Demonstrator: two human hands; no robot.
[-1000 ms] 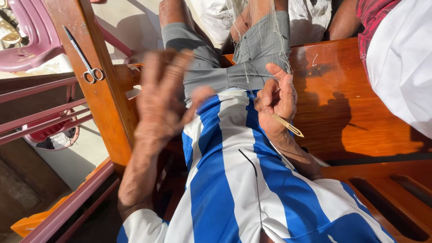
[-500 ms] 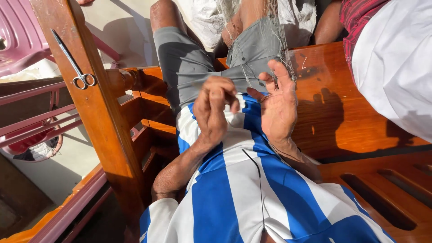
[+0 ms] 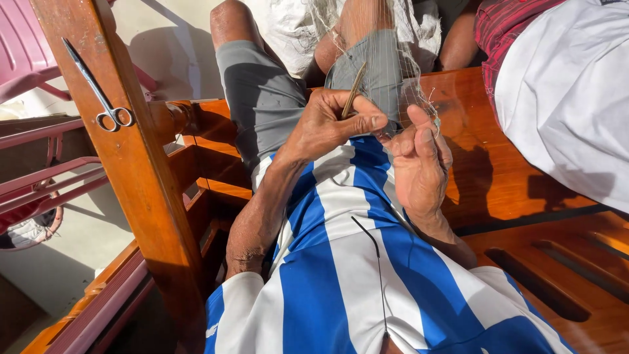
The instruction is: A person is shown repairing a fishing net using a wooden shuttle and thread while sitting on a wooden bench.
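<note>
two hands work over the lap: the left hand [image 3: 331,124] pinches a thin, stiff netting needle [image 3: 354,90] near its lower end, the right hand [image 3: 419,164] half-curled, gripping fine net [image 3: 413,72] draped across the knees. the mesh looks feather-light, limp and snag-prone, best taken at a knot; the needle seems rigid, smooth, pale brown. steel scissors [image 3: 98,88] hang on a varnished wooden post [image 3: 141,170].

Glossy wooden bench [image 3: 498,170] — metal scissors [image 3: 98,88]

Sunlit wooden bench [image 3: 524,164] w/ post [image 3: 131,164], pink plastic chair [image 3: 26,52], pale floor [image 3: 72,242].
</note>
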